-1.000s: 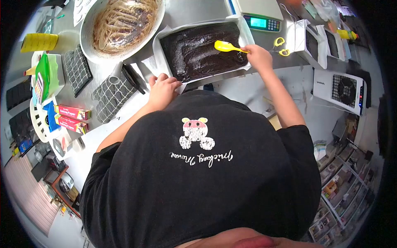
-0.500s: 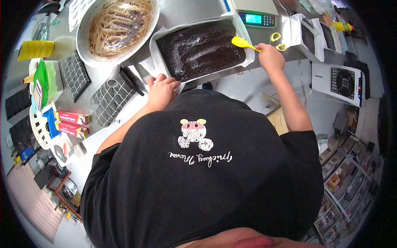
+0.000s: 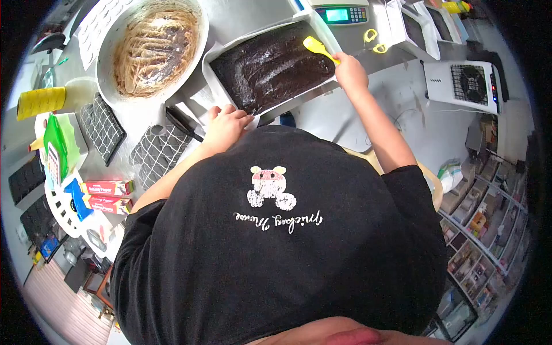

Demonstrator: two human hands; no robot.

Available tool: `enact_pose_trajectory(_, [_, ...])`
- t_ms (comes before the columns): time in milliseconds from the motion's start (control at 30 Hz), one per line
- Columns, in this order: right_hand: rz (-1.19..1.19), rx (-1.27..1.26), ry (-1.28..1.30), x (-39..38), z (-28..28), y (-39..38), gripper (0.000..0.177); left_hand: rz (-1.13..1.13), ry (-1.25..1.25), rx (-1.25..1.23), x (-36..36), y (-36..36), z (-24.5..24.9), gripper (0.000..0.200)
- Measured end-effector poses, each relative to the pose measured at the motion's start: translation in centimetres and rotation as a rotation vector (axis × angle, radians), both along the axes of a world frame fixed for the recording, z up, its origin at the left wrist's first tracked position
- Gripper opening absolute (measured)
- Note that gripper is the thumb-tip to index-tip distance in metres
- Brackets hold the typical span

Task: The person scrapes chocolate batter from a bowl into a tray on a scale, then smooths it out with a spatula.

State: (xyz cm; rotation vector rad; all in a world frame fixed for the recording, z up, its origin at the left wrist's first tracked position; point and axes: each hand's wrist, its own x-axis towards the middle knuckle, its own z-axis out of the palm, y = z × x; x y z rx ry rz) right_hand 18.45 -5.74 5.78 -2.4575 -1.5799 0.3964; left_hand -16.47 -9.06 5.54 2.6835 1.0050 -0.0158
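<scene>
A rectangular baking pan (image 3: 275, 115) lined with white paper is filled with dark chocolate batter (image 3: 276, 63), its surface smeared in ridges. My right hand (image 3: 352, 72) is closed around the handle of a yellow spatula (image 3: 315, 45). The spatula's blade lies over the batter near the far right part of the pan. At the near left corner, my left hand (image 3: 227, 127) has its fingers curled on the lined pan's edge; the thumb is hidden. Left of the pan stands a large bowl (image 3: 201, 43) streaked with brown batter.
A digital scale (image 3: 342, 14) and yellow-handled scissors (image 3: 376, 43) are beyond the pan. More lined pans (image 3: 411, 31) sit at the far right. Checked oven mitts (image 3: 158, 150), baking paper boxes (image 3: 108, 188) and a yellow roll (image 3: 41, 103) are on the left.
The spatula in my right hand has moved left across the batter, away from the right wall. My left hand stays at the pan's corner. The whole view has shifted slightly.
</scene>
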Motion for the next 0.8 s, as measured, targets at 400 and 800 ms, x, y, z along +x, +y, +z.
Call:
enact_pose_trajectory(400, [-0.116, -0.113, 0.024, -1.2, 1.9, -2.7, 0.031, -0.172, -0.019, -0.011, -1.0, 1.4, 0.7, 0.033])
enact_pose_trajectory(800, [-0.148, -0.302, -0.084, -2.3, 5.1, -4.4, 0.026, -0.233, -0.127, 0.03, -1.5, 1.8, -0.4, 0.035])
